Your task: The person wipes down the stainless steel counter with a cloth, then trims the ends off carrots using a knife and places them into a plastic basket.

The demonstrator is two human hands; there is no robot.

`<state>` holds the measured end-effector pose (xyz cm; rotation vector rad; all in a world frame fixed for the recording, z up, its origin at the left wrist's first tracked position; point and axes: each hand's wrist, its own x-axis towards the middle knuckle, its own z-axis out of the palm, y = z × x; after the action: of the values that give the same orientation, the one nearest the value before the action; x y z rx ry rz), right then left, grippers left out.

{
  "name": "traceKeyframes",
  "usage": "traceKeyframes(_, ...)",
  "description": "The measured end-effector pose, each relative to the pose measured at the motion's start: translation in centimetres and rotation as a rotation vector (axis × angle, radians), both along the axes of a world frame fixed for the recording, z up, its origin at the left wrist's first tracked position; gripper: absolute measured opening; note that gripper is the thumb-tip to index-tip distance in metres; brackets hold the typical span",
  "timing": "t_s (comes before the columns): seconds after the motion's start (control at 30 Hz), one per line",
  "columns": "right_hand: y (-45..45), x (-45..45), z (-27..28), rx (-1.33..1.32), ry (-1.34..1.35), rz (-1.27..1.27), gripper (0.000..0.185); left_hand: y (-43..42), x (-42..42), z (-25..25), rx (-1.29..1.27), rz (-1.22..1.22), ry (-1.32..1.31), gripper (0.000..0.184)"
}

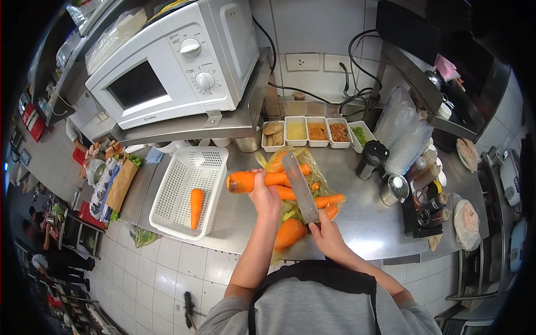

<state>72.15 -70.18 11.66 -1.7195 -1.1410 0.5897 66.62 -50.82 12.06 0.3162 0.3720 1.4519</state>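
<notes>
My left hand [263, 194] is closed around a thick carrot [241, 182], whose dark-stained blunt end points left. In my right hand [329, 237] is a cleaver [300, 188], its broad blade slanting up and left above more carrots. Several carrots [329, 200] lie on and in an open yellowish plastic bag [316, 167] on the steel counter. A large rounded carrot piece [290, 233] rests nearest my body. To the left, a white perforated basket [157, 209] holds a single carrot [196, 209].
A microwave [167, 67] stands on a steel shelf above the counter [368, 223]. Small white tubs of chopped ingredients [318, 132] line the wall. Rightward are a black-lidded cup [372, 159], a metal canister [395, 190] and bottles. People [61, 262] stand far left.
</notes>
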Motion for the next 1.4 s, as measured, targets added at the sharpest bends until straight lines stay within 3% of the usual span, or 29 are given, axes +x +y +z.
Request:
traceKeyframes(0.17,0.7,-0.1,0.3,-0.003,0.068,-0.049,0.032,-0.3,-0.1,0.4,-0.136,-0.131,-0.089,0.024)
traceKeyframes(0.3,3.4,0.4,-1.9,-0.042,0.147,-0.050,0.028,-5.6,-0.1,4.8,-0.115,-0.421,-0.222,0.030)
traceKeyframes(0.37,4.4,2.1,-4.6,-0.051,0.115,-0.048,0.031,-5.5,-1.1,6.7,0.064,-0.387,-0.172,0.030)
traceKeyframes(0.43,3.7,4.7,-5.7,0.207,-0.112,0.002,0.032,-3.5,-3.8,7.3,0.172,-0.277,-0.064,0.027)
traceKeyframes(0.47,3.4,5.8,-6.2,0.340,-0.216,0.024,0.033,-1.4,-5.7,6.8,0.134,-0.256,0.127,0.025)
traceKeyframes(0.53,0.0,5.9,-0.7,-0.117,0.330,-0.081,0.026,3.1,-9.8,6.0,0.176,-0.204,0.555,0.021)
traceKeyframes(0.57,-1.2,6.4,-0.5,-0.125,0.376,-0.089,0.024,5.2,-12.1,5.7,0.256,-0.169,0.795,0.021)
traceKeyframes(0.6,-2.3,7.0,-0.5,-0.130,0.420,-0.097,0.022,8.3,-14.5,4.0,0.295,-0.019,1.129,0.016)
traceKeyframes(0.63,-3.2,7.4,-0.5,-0.131,0.463,-0.107,0.020,10.8,-16.5,2.4,0.327,0.162,1.386,0.028)
traceKeyframes(0.73,-5.2,7.7,-0.9,-0.181,0.547,-0.119,0.020,16.0,-21.9,-3.5,0.347,0.379,1.874,0.045)
traceKeyframes(0.83,-6.3,7.4,-1.7,-0.236,0.539,-0.107,0.019,16.5,-23.5,-6.1,0.367,0.123,2.186,0.056)
traceKeyframes(0.93,-6.8,6.8,-1.7,-0.283,0.531,-0.109,0.020,12.8,-19.8,-5.6,0.337,0.499,2.471,0.051)
traceKeyframes(1.03,-7.0,6.3,-1.8,-0.320,0.449,-0.079,0.022,6.3,-14.0,-1.1,1.008,0.477,1.807,0.032)
traceKeyframes(1.07,-7.0,6.1,-1.9,-0.329,0.408,-0.061,0.023,3.0,-11.7,-0.3,0.997,0.213,1.591,0.028)
traceKeyframes(1.1,-7.0,5.9,-1.4,-0.368,0.293,-0.030,0.026,-0.3,-9.9,-1.6,0.958,-0.034,1.570,0.024)
traceKeyframes(1.13,-6.9,5.5,-1.3,-0.331,0.205,0.016,0.027,-3.4,-8.5,-3.2,1.000,-0.220,1.552,0.035)
traceKeyframes(1.2,-6.7,4.7,-1.1,-0.253,0.033,0.113,0.029,-8.3,-7.4,-6.0,1.139,-0.235,1.774,0.057)
traceKeyframes(1.3,-6.4,3.6,-0.8,-0.343,-0.117,0.205,0.031,-9.4,-7.8,-7.1,1.050,-0.282,1.958,0.077)
traceKeyframes(1.4,-7.0,2.6,-0.5,-0.385,-0.295,0.249,0.031,-8.8,-8.8,-7.6,0.959,-0.313,1.948,0.081)
